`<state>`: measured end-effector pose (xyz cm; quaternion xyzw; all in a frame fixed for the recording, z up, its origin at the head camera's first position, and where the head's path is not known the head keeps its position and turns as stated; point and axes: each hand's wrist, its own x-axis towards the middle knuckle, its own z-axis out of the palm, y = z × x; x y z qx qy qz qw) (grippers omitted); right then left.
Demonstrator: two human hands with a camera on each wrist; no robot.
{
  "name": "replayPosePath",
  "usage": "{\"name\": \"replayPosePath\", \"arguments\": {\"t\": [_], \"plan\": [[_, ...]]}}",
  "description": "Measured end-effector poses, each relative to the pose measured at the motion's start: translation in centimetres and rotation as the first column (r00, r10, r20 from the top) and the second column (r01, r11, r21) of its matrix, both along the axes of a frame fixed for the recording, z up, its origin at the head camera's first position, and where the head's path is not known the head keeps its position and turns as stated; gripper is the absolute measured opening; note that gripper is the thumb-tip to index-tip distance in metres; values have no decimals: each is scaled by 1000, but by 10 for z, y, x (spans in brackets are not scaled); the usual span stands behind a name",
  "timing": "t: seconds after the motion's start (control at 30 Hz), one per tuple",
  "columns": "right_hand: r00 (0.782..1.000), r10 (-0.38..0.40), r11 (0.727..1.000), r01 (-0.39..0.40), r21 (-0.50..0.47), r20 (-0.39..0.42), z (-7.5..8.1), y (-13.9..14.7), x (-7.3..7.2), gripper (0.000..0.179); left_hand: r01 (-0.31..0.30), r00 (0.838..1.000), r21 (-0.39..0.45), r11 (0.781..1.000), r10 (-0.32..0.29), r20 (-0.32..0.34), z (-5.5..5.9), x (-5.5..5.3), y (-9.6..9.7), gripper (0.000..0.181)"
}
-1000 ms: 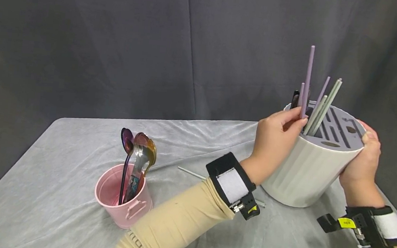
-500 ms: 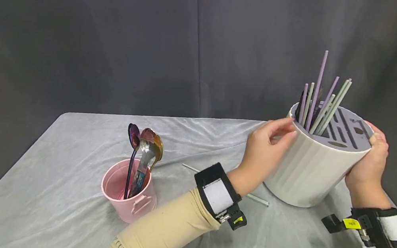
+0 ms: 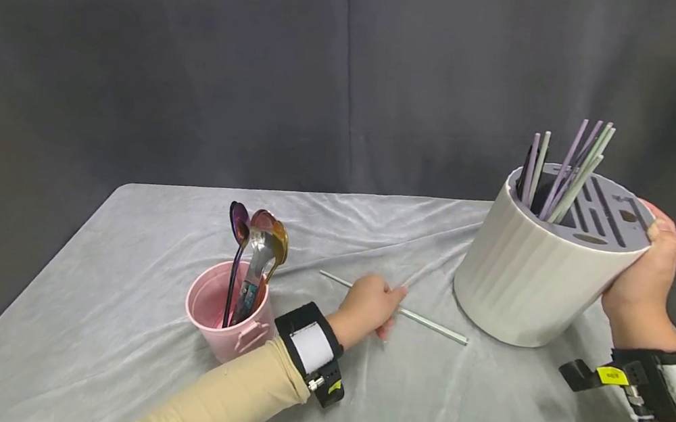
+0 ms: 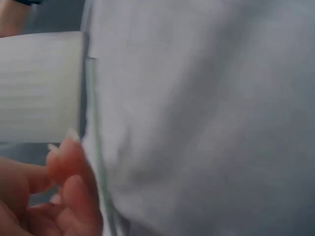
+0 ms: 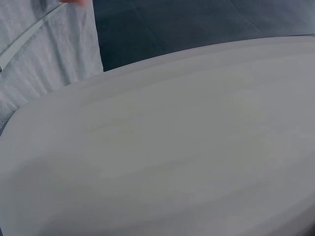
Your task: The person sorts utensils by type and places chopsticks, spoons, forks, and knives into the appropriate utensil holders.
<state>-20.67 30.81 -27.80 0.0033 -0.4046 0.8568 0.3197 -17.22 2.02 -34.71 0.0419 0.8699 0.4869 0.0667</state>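
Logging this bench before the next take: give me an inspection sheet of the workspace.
Surface: table under wrinkled grey cloth.
Job's things: white ribbed holder, tilted, sticks standing in it; one loose stick on the cloth.
Clutter: pink cup holding spoons.
Hands: left hand at the loose stick, fingers touching it; right hand holds the holder's rim.
Cables: nothing seen.
Surroundings: dark backdrop.

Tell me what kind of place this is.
Most likely a staged recording set, not a home kitchen: a plain dark curtain hangs behind a table draped in grey cloth, and the only props are a pink cup of spoons and a white holder of chopsticks.
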Motion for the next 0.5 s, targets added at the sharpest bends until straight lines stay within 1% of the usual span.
{"name": "replayPosePath", "arguments": {"t": [0.03, 0.07, 0.1, 0.17, 0.2, 0.27, 0.33, 0.4, 0.43, 0.5], "plan": [[1000, -8, 1000, 8, 24, 6, 0, 0, 0, 34, 11, 999, -79, 997, -9, 34, -1, 0, -3, 40], [1000, -15, 999, 14, 41, 14, -1, -1, 0, 34, 23, 998, -154, 988, -14, 54, -3, -1, -6, 43], [1000, -17, 999, 17, 30, 5, -1, -1, 0, 34, 28, 997, -214, 976, -13, 74, -4, -1, -8, 44], [999, -29, 999, 28, 43, 18, -2, 0, 0, 34, 34, 997, -323, 946, -9, 77, -6, -4, -8, 47], [999, -29, 999, 28, 42, 22, -2, 0, 1, 34, 30, 997, -365, 931, 0, 82, -6, -5, -8, 50], [999, -23, 999, 22, 35, 27, -3, 0, 1, 35, 28, 997, -449, 893, 5, 72, -9, -8, -7, 52], [999, -24, 998, 21, 56, 42, -4, 0, 1, 35, 25, 998, -498, 867, 6, 60, -11, -10, -6, 51], [999, -17, 999, 15, 36, 36, -4, -1, 0, 35, 26, 999, -520, 854, -1, 48, -14, -12, -5, 47], [999, -17, 999, 16, 34, 32, -3, -1, 0, 35, 29, 999, -524, 852, -10, 38, -15, -13, -5, 44], [1000, -13, 1000, 12, 12, 16, -2, -1, -1, 35, 32, 999, -509, 860, -16, 36, -14, -14, -5, 41]]}}
